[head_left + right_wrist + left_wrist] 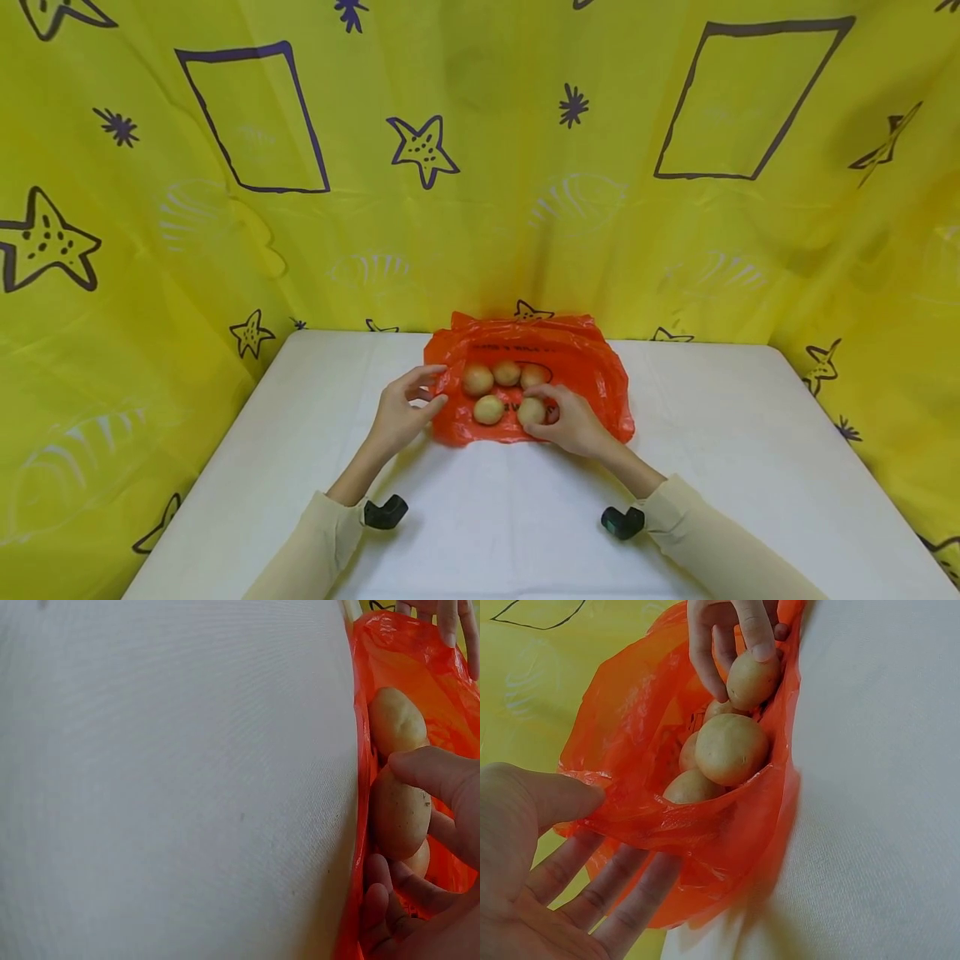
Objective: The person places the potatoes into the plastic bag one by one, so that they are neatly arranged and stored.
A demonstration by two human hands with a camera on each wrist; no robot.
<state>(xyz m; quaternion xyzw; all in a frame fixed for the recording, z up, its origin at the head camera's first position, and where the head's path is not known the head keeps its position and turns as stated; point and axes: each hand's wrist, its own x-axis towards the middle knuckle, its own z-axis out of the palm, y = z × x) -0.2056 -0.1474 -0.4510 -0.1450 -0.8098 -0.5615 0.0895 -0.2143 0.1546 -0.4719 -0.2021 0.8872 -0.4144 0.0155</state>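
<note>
A thin red plastic bag (611, 392) lies spread with its mouth towards me, several potatoes (489, 409) inside. At the bag's front right, my right hand (572, 423) pinches one potato (401, 814) between thumb and fingers. That potato sits close beside another potato (397, 720) near the front rim. On the left, my left hand (399, 410) touches the bag's side. Its fingers are spread and fairly straight, thumb (574, 799) over the bag film and the other fingers (626, 900) partly behind it. Some potatoes are partly hidden behind the front ones.
A white-covered table (510, 517) carries the bag near its back edge. Yellow curtains (480, 233) printed with stars and shells hang behind and at both sides. Black wrist devices (386, 512) are strapped at both sleeves.
</note>
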